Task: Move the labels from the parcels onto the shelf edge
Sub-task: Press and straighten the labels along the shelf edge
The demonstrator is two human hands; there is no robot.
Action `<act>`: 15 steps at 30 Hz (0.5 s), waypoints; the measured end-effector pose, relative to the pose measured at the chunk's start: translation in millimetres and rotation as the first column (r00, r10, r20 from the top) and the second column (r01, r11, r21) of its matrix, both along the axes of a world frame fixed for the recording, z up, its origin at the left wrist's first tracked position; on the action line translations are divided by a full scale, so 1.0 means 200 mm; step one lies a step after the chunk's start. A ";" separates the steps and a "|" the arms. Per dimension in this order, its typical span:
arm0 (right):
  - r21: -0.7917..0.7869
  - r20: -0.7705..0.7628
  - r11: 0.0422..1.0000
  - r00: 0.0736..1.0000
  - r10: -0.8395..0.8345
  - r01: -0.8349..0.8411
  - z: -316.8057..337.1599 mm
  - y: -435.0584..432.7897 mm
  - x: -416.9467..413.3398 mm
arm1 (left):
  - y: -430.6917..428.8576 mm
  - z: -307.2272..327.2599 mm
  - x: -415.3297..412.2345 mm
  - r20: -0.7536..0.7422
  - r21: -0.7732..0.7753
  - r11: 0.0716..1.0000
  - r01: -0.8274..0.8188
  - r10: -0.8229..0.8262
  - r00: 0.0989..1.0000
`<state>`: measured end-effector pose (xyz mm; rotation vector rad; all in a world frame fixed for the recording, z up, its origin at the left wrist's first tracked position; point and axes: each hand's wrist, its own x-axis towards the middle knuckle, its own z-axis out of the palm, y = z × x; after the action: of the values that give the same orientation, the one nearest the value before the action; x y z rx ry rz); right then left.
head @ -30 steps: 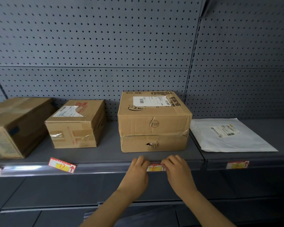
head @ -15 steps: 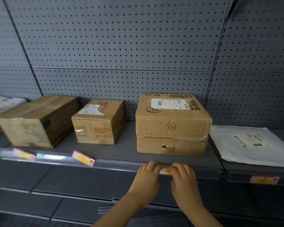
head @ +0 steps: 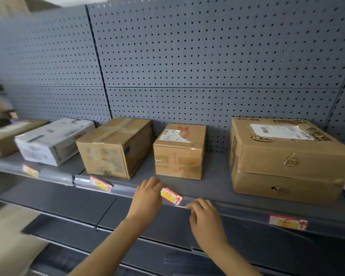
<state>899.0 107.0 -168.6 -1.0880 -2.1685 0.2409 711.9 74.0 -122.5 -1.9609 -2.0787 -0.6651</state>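
Touching the red-and-yellow label (head: pixel 171 196) on the shelf edge (head: pixel 237 209), the left hand (head: pixel 147 198) rests loose beside it; the right hand (head: pixel 204 218) pinches the edge strip just right of it.

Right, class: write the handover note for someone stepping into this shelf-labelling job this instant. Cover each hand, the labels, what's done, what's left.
Left hand: open, fingers touching the left end of the crooked red-and-yellow paper label below the small taped cardboard box.
Right hand: fingers pinching the clear plastic strip of the grey shelf edge, just right of that label.
Done: three other red-and-yellow labels sit along the edge, at and.
Left: this label sits tilted, so it probably wants straightening and seating in the strip. Whether further labels remain on parcels cannot be told.
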 end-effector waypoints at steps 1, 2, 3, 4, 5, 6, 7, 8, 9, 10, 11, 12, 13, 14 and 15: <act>-0.016 -0.010 0.999 0.999 -0.035 0.035 0.01 -0.01 -0.07 | 0.02 0.01 -0.05 -0.024 0.000 1.000 0.028 -0.028 0.999; -0.037 -0.021 0.997 0.997 -0.073 0.072 0.01 -0.01 -0.12 | 0.04 0.02 -0.10 -0.045 -0.004 0.998 0.061 -0.061 0.997; -0.052 -0.027 0.993 0.994 -0.107 0.105 0.02 -0.01 -0.18 | 0.06 0.02 -0.13 -0.066 -0.009 0.996 0.093 -0.093 0.993; -0.058 -0.026 0.989 0.990 -0.140 0.139 0.02 -0.01 -0.22 | 0.08 0.03 -0.17 -0.076 -0.018 0.992 0.126 -0.127 0.989; -0.061 -0.018 0.983 0.985 -0.174 0.173 0.03 -0.01 -0.27 | 0.10 0.02 -0.20 -0.073 -0.028 0.986 0.166 -0.167 0.983; -0.076 -0.009 0.977 0.980 -0.199 0.198 0.03 -0.01 -0.29 | 0.11 0.02 -0.21 -0.065 -0.042 0.980 0.196 -0.198 0.978; -0.091 0.000 0.971 0.975 -0.222 0.221 0.04 -0.01 -0.30 | 0.12 0.01 -0.21 -0.055 -0.055 0.975 0.216 -0.219 0.974; -0.093 0.007 0.965 0.969 -0.248 0.247 0.04 -0.02 -0.33 | 0.12 0.00 -0.23 -0.037 -0.060 0.970 0.237 -0.239 0.970; -0.092 0.011 0.959 0.964 -0.267 0.267 0.05 -0.02 -0.35 | 0.13 -0.01 -0.25 -0.016 -0.053 0.964 0.261 -0.262 0.965; -0.090 0.015 0.955 0.960 -0.281 0.281 0.05 -0.03 -0.36 | 0.13 -0.03 -0.26 0.009 -0.048 0.958 0.284 -0.284 0.959; -0.086 0.022 0.952 0.956 -0.293 0.293 0.06 -0.03 -0.37 | 0.14 -0.04 -0.27 0.031 -0.042 0.952 0.303 -0.302 0.953; -0.080 0.027 0.949 0.952 -0.304 0.305 0.06 -0.03 -0.37 | 0.15 -0.05 -0.28 0.053 -0.037 0.948 0.317 -0.315 0.947; -0.078 0.031 0.946 0.949 -0.313 0.315 0.06 -0.03 -0.37 | 0.16 -0.05 -0.28 0.079 -0.032 0.943 0.330 -0.327 0.942; -0.079 0.036 0.943 0.947 -0.320 0.322 0.06 -0.03 -0.37 | 0.16 -0.05 -0.29 0.107 -0.022 0.939 0.343 -0.339 0.935; -0.077 0.044 0.943 0.946 -0.322 0.325 0.07 -0.03 -0.37 | 0.17 -0.05 -0.29 0.131 -0.006 0.935 0.354 -0.351 0.927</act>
<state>824.2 101.6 -155.3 -1.4837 -1.9812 0.1657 654.0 107.6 -131.9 -2.3971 -1.8221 -0.8515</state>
